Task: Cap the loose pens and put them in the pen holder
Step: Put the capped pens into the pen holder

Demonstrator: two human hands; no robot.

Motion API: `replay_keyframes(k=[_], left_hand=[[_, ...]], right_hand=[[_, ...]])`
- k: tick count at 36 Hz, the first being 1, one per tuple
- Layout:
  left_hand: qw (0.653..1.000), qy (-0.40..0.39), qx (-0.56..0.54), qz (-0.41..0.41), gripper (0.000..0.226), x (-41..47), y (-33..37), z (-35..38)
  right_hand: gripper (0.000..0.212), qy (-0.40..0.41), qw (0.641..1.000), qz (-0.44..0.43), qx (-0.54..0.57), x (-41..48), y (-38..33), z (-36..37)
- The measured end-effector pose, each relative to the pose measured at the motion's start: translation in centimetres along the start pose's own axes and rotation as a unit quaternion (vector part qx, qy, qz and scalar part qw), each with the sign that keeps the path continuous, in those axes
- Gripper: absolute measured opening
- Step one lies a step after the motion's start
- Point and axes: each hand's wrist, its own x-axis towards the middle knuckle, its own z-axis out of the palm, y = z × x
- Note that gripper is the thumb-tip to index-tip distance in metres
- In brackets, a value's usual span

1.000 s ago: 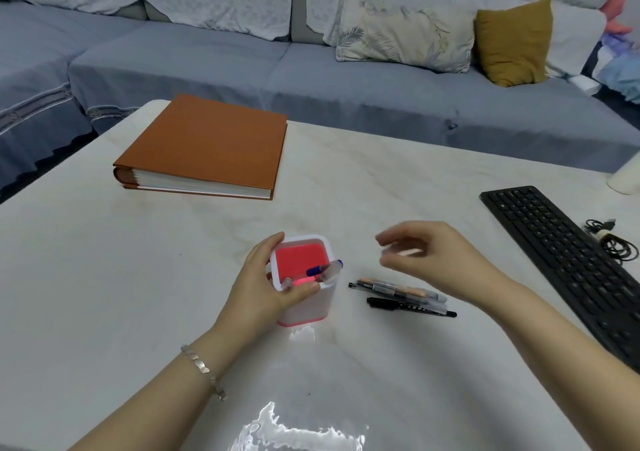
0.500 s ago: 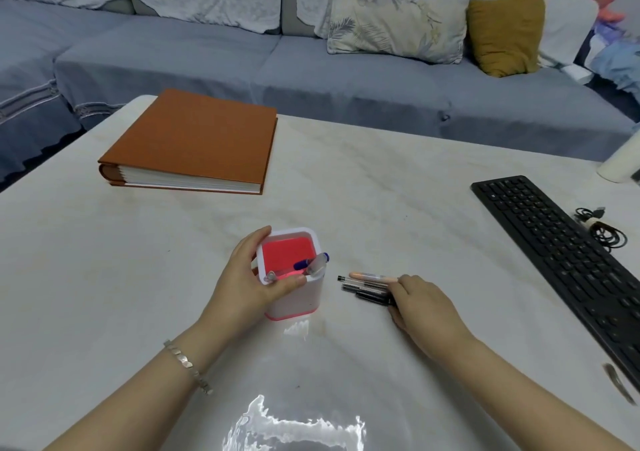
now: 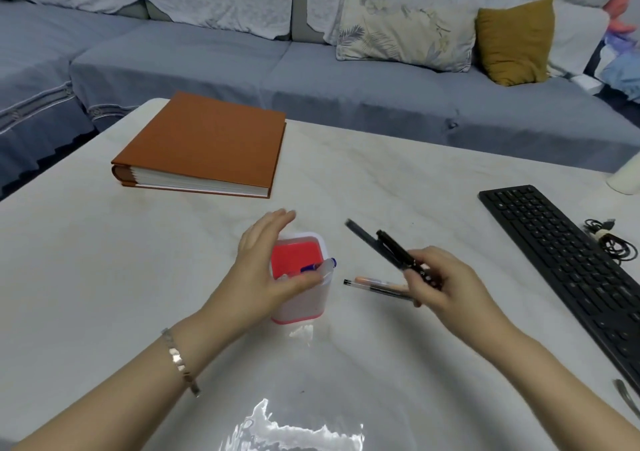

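Observation:
A white pen holder (image 3: 304, 303) with a red inside stands on the table. A blue-capped pen (image 3: 320, 266) leans in it. My left hand (image 3: 268, 274) wraps the holder's left side, thumb on the near rim. My right hand (image 3: 440, 284) holds two black pens (image 3: 384, 248) above the table, tips pointing up and left. Two more pens (image 3: 372, 285), one with an orange end and one dark, lie on the table just right of the holder, partly under my right hand.
An orange-brown album (image 3: 204, 149) lies at the back left. A black keyboard (image 3: 568, 260) runs along the right, with a coiled cable (image 3: 613, 242) beside it. A sofa with cushions (image 3: 512, 41) stands behind the table (image 3: 104, 277).
My right hand went down to the pens beside the holder, closed on two black ones and lifted them. My left hand stayed on the holder.

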Motion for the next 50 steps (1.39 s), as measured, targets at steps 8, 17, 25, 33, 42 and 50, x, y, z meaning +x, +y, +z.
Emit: replay_keyframes(k=[8,17,25,33,42,50], left_hand=[[0.984,-0.066,0.098,0.136,0.038,1.6,5.9,-1.7],[0.983,-0.037,0.174,0.042,0.022,1.6,3.1,-2.4],[0.971,0.055,-0.216,-0.091,0.017,1.5,2.9,-2.0],[0.99,0.077,-0.08,-0.089,0.022,1.7,0.7,-1.2],[0.996,0.058,-0.02,-0.058,0.027,0.5,-0.3,-1.0],[0.999,0.012,0.028,-0.015,0.05,-1.0,-1.0,-0.5]], right_hand=[[0.018,-0.08,0.995,-0.054,0.034,1.4,-4.7,-0.8],[0.027,0.06,0.996,-0.009,0.066,2.2,-4.6,-1.2],[0.021,0.067,0.99,0.029,0.118,2.1,-4.7,0.0],[0.029,0.165,0.953,0.003,0.255,3.1,-6.9,1.8],[0.022,0.057,0.995,0.027,0.08,4.6,-5.9,6.6],[0.037,-0.003,0.998,-0.053,-0.038,3.5,-4.4,7.0]])
